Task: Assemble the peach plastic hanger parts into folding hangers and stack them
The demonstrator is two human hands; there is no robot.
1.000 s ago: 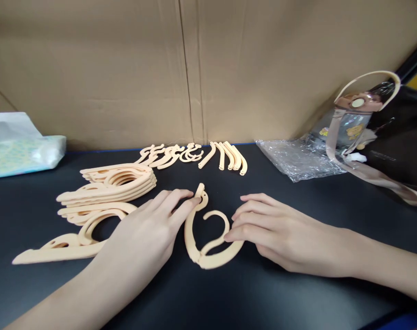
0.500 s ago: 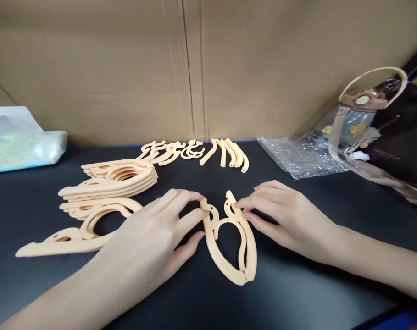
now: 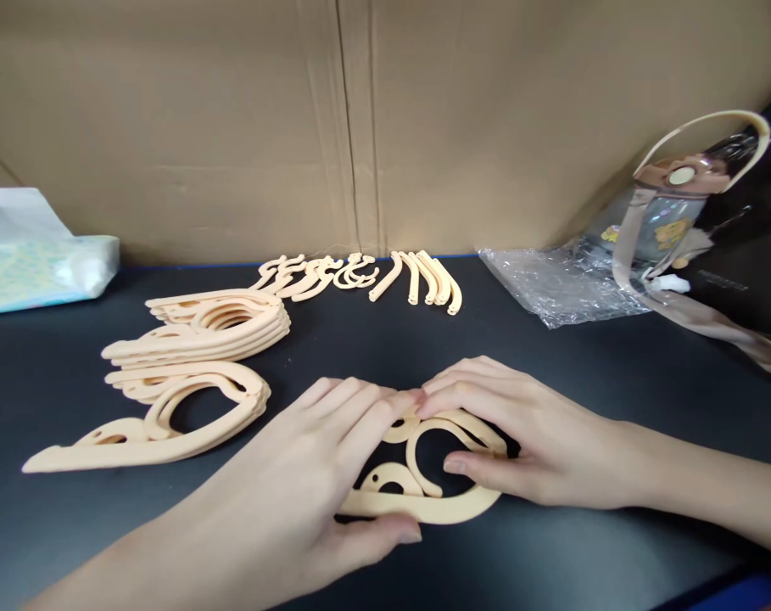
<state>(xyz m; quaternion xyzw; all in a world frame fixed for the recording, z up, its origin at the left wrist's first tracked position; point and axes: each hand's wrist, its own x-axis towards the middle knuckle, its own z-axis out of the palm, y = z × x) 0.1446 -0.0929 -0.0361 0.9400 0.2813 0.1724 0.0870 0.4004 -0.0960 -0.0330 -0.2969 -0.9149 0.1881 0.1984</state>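
Observation:
A cream folding clothes hanger (image 3: pixel 449 509) lies between my hands on the dark table, its two arms folded and its curved hook lying inside them. My left hand (image 3: pixel 343 458) grips its left end, thumb low at the near arm and fingers over the far side. Around the right, curved end closes my right hand (image 3: pixel 518 424), its thumb on the inner opening and its fingertips meeting the left ones at the far arm. The fingers hide part of the far arm and the left tips. To the left, folded hangers lie in a near stack (image 3: pixel 232 416) and a far stack (image 3: pixel 258 335).
Along the back lie several loose hook pieces (image 3: pixel 309 278) and several curved arm pieces (image 3: pixel 432 278). At right are a clear plastic bag (image 3: pixel 550 288) and a strapped water bottle (image 3: pixel 674 216). A tissue pack (image 3: pixel 47 267) stands at left. Cardboard (image 3: pixel 232 127) walls the back.
The hanger has turned, so its curved end, which pointed toward me, now points right. Both hands have moved closer together around it, and my right thumb has come onto its opening.

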